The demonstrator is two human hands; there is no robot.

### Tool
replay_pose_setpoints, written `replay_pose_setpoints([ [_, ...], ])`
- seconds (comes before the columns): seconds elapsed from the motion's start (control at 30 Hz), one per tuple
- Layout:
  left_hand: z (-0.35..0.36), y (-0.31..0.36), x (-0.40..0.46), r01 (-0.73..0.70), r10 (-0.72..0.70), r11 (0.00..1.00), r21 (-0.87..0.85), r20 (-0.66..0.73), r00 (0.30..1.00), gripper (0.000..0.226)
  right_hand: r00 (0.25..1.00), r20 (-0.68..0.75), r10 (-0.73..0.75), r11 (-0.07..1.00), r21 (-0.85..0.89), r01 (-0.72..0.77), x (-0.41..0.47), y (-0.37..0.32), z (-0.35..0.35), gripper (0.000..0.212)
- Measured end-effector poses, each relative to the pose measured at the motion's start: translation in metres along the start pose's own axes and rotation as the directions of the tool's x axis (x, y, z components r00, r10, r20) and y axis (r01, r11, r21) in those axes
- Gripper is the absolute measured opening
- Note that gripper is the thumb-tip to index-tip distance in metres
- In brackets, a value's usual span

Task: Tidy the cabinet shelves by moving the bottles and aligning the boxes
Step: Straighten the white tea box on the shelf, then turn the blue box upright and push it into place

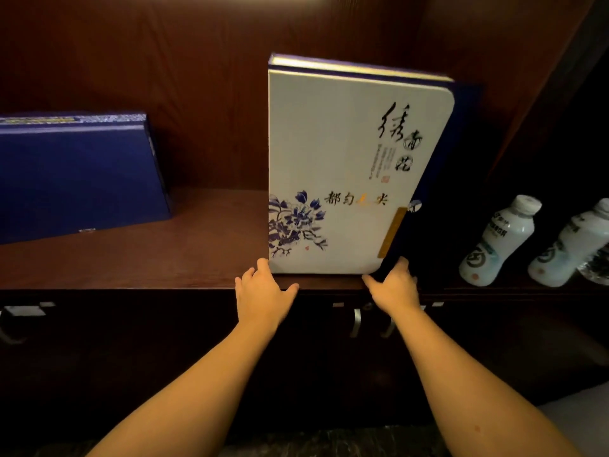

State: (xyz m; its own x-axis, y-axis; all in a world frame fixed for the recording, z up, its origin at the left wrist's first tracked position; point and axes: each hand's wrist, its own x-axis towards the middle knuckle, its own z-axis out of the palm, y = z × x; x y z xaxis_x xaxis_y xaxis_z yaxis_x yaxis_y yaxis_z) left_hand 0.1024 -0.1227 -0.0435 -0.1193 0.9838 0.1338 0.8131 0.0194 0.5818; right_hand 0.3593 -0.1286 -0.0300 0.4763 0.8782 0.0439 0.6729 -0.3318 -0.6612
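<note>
Bracing the upright white floral-printed gift box (349, 173) at its bottom corners, my left hand (263, 291) and right hand (393, 285) pressed flat (not gripping), I nudge evenly.

1. Between the blue box (79, 173) at the left and the upright white box (342, 173), the shelf (214, 232) lies bare and open to the back panel.
2. The white box, with both hands at its lower corners, blocks the shelf's middle.
3. Right of it, a dark divider (461, 192) closes that side.
4. Beyond, two white bottles (497, 242) stand close together, leaving little room between them.
</note>
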Motion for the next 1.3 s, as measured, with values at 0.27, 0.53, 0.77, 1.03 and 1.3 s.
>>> replay_pose_setpoints([
  [0.27, -0.075, -0.019, 0.022, -0.124, 0.096, 0.981, 0.148, 0.181, 0.979, 0.056, 0.956, 0.123, 0.266, 0.798, -0.585, -0.146, -0.027, -0.064, -0.01, 0.063],
  [0.53, -0.216, -0.086, 0.024, -0.161, 0.177, 0.936, 0.313, -0.021, 0.984, 0.026, 0.898, 0.378, -0.226, 0.762, -0.505, 0.405, -0.076, -0.184, 0.016, 0.024],
  [0.77, -0.331, -0.143, 0.038, -0.017, 0.148, 0.887, 0.461, -0.251, 0.957, 0.024, 0.669, 0.343, -0.659, 0.582, -0.331, 0.743, -0.1, -0.305, 0.049, 0.027],
  [1.03, -0.395, -0.181, 0.097, 0.206, -0.024, 0.826, 0.525, -0.331, 0.943, 0.032, 0.467, 0.291, -0.835, 0.376, -0.318, 0.87, -0.066, -0.437, 0.1, 0.036],
  [1.3, -0.405, -0.204, 0.159, 0.374, -0.23, 0.833, 0.408, -0.359, 0.905, 0.031, 0.349, 0.337, -0.874, 0.292, -0.208, 0.934, -0.002, -0.551, 0.165, 0.043],
])
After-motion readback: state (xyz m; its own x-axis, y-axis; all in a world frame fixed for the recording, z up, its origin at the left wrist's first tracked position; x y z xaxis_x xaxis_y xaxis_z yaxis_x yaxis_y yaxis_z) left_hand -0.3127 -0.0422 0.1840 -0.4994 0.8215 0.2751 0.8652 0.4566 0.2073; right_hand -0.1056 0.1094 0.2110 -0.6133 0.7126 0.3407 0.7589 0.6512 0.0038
